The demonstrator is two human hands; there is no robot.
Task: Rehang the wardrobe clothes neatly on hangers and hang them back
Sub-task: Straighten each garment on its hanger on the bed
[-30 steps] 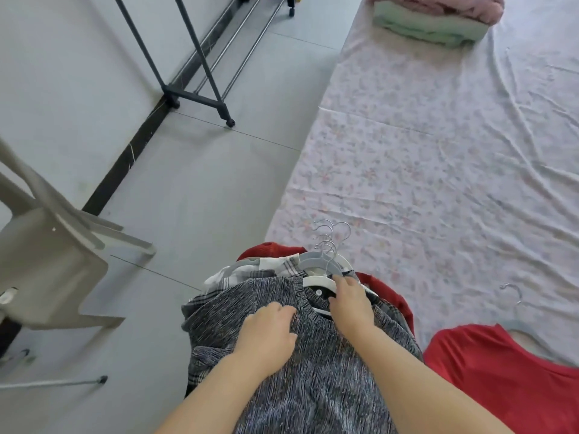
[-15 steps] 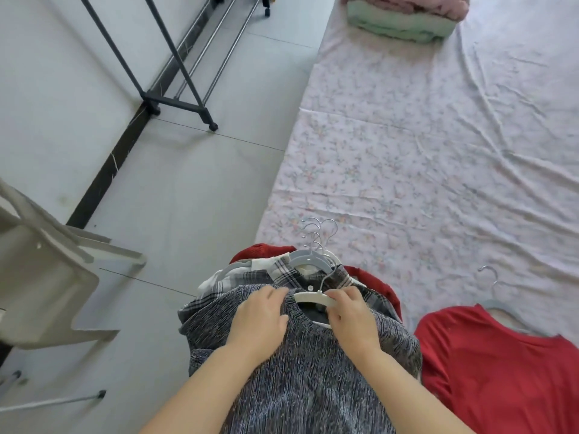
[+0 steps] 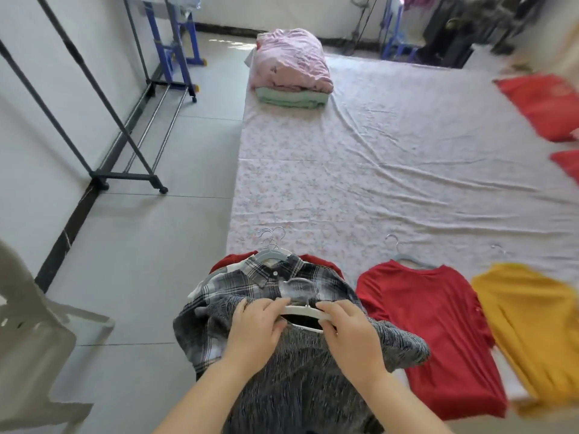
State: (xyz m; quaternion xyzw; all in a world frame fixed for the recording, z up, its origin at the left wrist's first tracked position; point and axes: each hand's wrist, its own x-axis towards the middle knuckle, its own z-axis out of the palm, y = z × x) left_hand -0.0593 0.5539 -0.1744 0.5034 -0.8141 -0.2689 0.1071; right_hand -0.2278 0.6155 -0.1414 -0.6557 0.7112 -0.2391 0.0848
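We log left hand (image 3: 253, 333) and right hand (image 3: 351, 339), each curled round the white hanger (image 3: 301, 310) in the grey knit top (image 3: 297, 402) at the bed's (image 3: 376, 183) near edge. Probably light and floppy, so grip the stiff hanger. Beyond: plaid shirt (image 3: 250, 283), red tee (image 3: 429, 324), clothes rack (image 3: 125, 175) far left. No containers seen.

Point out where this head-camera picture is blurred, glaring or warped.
Head view: the middle is sharp, both the left hand and right hand gripping the white hanger; its hook is smeared; the yellow shirt and the right edge are blurred; glare whitens the floor beside the pink bundle; the wide lens tilts the rack poles.
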